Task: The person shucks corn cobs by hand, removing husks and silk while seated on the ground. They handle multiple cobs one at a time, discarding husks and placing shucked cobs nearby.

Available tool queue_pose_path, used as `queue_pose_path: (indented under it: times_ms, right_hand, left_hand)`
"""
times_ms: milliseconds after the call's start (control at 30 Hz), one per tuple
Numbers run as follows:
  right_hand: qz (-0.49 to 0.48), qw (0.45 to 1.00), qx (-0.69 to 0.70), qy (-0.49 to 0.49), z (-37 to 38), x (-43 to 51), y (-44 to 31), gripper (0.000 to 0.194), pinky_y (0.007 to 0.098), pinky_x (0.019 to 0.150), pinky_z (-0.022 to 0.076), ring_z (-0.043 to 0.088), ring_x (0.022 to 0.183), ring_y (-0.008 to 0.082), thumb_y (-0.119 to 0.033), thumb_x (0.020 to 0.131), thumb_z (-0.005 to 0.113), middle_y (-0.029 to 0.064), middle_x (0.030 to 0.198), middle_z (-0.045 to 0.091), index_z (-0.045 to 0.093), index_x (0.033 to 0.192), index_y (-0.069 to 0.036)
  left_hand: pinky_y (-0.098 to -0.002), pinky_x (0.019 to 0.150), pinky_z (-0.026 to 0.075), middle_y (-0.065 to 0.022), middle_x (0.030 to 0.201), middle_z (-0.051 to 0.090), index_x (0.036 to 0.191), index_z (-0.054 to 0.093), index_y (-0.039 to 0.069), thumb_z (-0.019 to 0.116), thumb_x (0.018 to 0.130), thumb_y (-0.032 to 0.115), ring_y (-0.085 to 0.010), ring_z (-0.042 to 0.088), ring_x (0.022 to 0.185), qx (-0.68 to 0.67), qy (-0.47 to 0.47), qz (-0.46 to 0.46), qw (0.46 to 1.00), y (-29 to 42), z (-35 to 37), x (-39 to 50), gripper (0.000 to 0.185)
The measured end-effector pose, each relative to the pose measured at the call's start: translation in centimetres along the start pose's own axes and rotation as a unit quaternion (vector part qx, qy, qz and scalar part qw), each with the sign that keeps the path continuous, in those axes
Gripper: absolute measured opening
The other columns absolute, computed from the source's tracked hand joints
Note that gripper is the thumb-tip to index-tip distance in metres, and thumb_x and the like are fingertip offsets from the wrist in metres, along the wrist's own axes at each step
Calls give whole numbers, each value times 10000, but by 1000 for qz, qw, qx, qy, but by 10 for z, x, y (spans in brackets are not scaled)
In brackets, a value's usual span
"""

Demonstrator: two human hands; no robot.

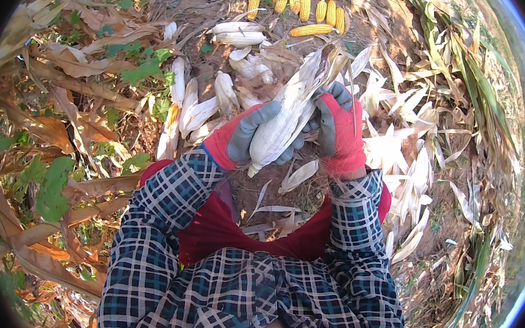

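A corn ear in pale dry husk (283, 119) is held aslant before me, its stalk end low and its frayed, browned tip up to the right. My left hand (249, 132), in a grey-and-red work glove, grips its lower part, with fingers wrapped beneath. Against the upper right side of the husk, my right hand (338, 124) has its gloved fingers curled at the edge. A thin, dark, pointed spike (353, 99) runs across the right glove; how it is held is unclear. Reddish corn silk (341, 164) clings near that wrist.
Several husked yellow ears (305, 6) lie in a group at the far side. Ears in husk (197, 111) rest to the left, another pair (238, 34) beyond. Loose husks (412, 163) are heaped at right. Dry stalks and leaves (55, 122) crowd the left side.
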State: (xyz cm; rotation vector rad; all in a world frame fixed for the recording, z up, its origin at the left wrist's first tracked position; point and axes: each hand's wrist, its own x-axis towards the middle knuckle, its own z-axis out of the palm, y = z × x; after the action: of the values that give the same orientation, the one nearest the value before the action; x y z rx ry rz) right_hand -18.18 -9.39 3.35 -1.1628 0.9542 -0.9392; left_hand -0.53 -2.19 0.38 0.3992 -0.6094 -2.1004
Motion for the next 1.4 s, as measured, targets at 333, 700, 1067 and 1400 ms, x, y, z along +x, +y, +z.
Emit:
queue_pose_path:
  times_ms: [333,700,1067,1400]
  right_hand:
    - [98,981,156,63,21,10,17,239,232,466,398,534,504,107,-274,989,502,24,644,599,615,905,-82]
    - [-72,987,123,70,-9,4,0,240,255,518,437,606,572,151,-284,997,532,56,685,639,601,912,-70]
    - [-108,980,-116,-116,36,12,49,602,343,1005,439,535,1204,205,-178,893,685,146,1283,566,414,1394,16]
    - [-58,997,-39,-42,47,-1,80,369,297,814,492,611,959,134,-112,870,686,65,1039,669,579,1204,2]
  left_hand:
    - [-304,956,462,-75,1196,612,1274,564,29,468,1018,451,-143,582,1083,311,249,158,903,-27,-6,22,503]
    - [-362,871,528,-68,1050,634,1167,574,61,537,998,353,-183,632,938,35,289,221,931,-12,-39,23,339]
    - [-322,854,533,-59,1193,635,1323,545,76,447,1034,287,-161,635,1041,21,267,311,912,8,-57,15,371]
    - [-287,610,486,-20,813,634,1023,669,46,615,930,318,-118,576,671,193,447,196,851,-3,-39,6,293]
